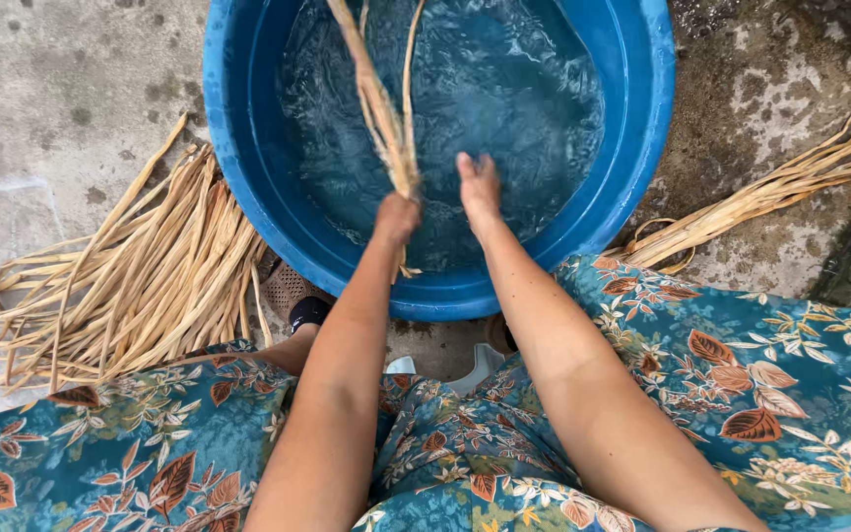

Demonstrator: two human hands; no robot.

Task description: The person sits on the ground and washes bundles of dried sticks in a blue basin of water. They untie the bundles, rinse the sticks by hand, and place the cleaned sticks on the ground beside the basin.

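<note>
A thin bundle of pale dried fibre strips (378,94) is clenched at its lower end by the left hand (397,217), its long axis running up and away over the rippled water of the round blue plastic basin (248,212). The right hand (479,187), just beside, is held released and flat, grasping nothing. 2 more heaps of dried strips are seen on the stained concrete ground (61,99), the larger (140,281) to the left, the other (780,187) to the right.

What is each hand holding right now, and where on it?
The left hand grips a bundle of dried stalks at its lower end, over the blue basin. The right hand holds nothing.
</note>
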